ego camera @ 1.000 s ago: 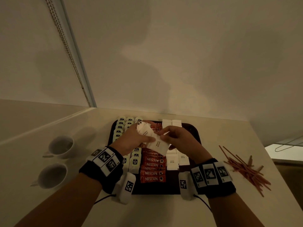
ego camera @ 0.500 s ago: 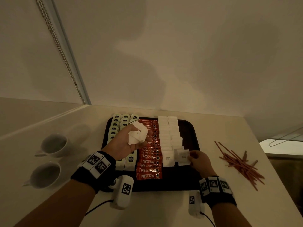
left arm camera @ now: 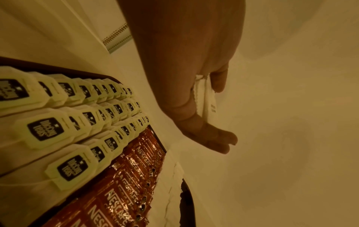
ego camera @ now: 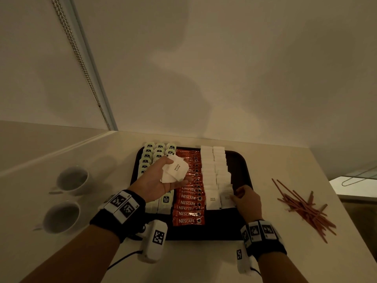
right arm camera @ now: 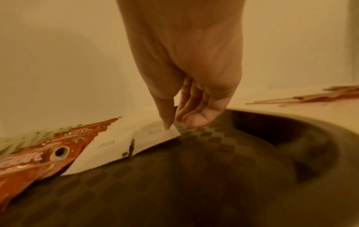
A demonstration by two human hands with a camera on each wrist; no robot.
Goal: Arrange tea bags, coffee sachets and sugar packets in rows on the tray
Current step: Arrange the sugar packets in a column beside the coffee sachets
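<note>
A dark tray [ego camera: 238, 166] holds rows of green-tagged tea bags [ego camera: 151, 158] on the left, red coffee sachets [ego camera: 189, 203] in the middle and white sugar packets [ego camera: 214, 166] on the right. My left hand [ego camera: 161, 181] hovers palm up over the tea bags and grips a small stack of sugar packets [ego camera: 175, 169]; the left wrist view shows that stack of packets [left arm camera: 208, 104] edge-on. My right hand [ego camera: 237, 196] is low at the near end of the right sugar row. There its thumb and fingers [right arm camera: 194, 121] pinch the corner of a sugar packet [right arm camera: 155, 132] lying on the tray [right arm camera: 213, 176].
Two white cups [ego camera: 72, 178] [ego camera: 61, 216] stand on the counter left of the tray. A loose pile of reddish stirrers [ego camera: 304, 207] lies to the right, near the counter's right edge. A wall rises just behind the tray, and a bead chain [ego camera: 81, 64] hangs at the left.
My hands were together over the tray's middle. The right hand has drawn one sugar packet away and carried it down to the near end of the right row; the left keeps its stack.
</note>
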